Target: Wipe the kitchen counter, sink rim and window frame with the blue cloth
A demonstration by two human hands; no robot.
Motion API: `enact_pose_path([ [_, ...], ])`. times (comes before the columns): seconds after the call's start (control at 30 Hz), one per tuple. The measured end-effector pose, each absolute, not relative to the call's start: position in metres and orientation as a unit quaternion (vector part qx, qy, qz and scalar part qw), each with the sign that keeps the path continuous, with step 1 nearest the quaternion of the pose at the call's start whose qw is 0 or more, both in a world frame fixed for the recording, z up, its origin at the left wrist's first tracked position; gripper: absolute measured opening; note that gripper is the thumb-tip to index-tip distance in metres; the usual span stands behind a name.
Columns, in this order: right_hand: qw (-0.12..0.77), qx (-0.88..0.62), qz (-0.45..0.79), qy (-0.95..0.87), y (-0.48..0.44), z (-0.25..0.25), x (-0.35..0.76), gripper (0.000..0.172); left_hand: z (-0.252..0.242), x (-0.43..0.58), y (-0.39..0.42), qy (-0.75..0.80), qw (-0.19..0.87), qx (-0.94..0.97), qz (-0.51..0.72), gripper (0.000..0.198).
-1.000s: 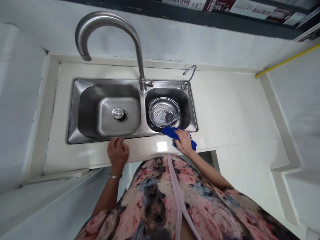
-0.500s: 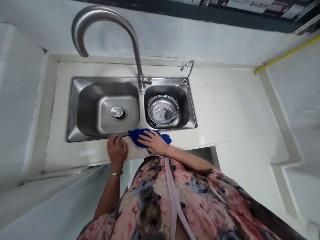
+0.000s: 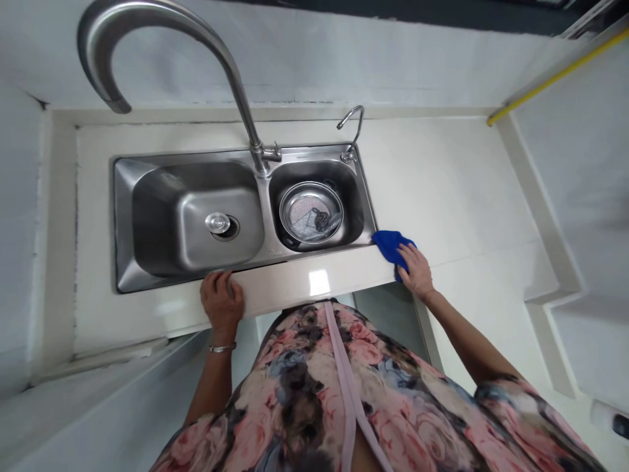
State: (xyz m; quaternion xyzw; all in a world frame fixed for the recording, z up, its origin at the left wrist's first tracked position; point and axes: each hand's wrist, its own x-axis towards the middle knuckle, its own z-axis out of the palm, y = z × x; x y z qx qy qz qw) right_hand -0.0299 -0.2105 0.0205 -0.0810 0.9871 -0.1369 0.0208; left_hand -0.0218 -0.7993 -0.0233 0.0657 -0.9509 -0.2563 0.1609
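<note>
Two bare hands rest on the counter. The right hand (image 3: 415,272) lies flat with its fingers spread, pressing down on a crumpled blue microfibre cloth (image 3: 390,248), its arm stretched forward and outward. The cloth sits on the white stone countertop (image 3: 457,183), just beyond the front right corner of the sink. The left hand (image 3: 221,303), holding nothing, curls its fingers over the countertop's front edge, its forearm dropping almost straight down, a silver bracelet (image 3: 222,348) at the wrist. Above that edge lies a stainless double-bowl sink (image 3: 157,223). Its smaller bowl holds a round steel mesh strainer basket (image 3: 309,213). A tall gooseneck faucet (image 3: 236,72) arches over the larger bowl, beside a small curved chrome spout (image 3: 351,124).
</note>
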Motion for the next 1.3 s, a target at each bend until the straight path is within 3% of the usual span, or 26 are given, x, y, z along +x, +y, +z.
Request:
enact_pose_path([
  [0.1,0.034,-0.097,-0.124,0.987,-0.23,0.017,-0.022,0.06,-0.02,-0.021,-0.797,-0.951,0.159,0.075,-0.257,0.035],
  [0.33,0.173,-0.363,-0.172,0.899,-0.369,0.02,-0.045,0.064,-0.018,-0.018,-0.795,-0.949,0.159,0.081,-0.258,0.035],
  [0.57,0.198,-0.579,-0.186,0.769,-0.538,0.018,-0.088,0.063,-0.019,-0.014,-0.794,-0.941,0.159,0.1,-0.282,0.043],
  [0.67,0.185,-0.597,-0.204,0.753,-0.578,0.015,-0.085,0.06,-0.02,-0.011,-0.794,-0.924,0.168,0.135,-0.317,0.048],
  [0.87,0.183,-0.623,-0.28,0.707,-0.494,0.017,-0.098,0.056,-0.023,-0.01,-0.793,-0.914,0.196,0.129,-0.332,0.045],
  [1.07,0.176,-0.55,-0.192,0.793,-0.368,0.015,-0.101,0.069,-0.009,0.031,-0.788,-0.899,0.226,0.134,-0.349,0.051],
  [1.3,0.165,-0.529,-0.175,0.814,-0.413,0.006,-0.098,0.078,-0.008,0.135,-0.736,-0.888,0.215,0.184,-0.362,0.041],
])
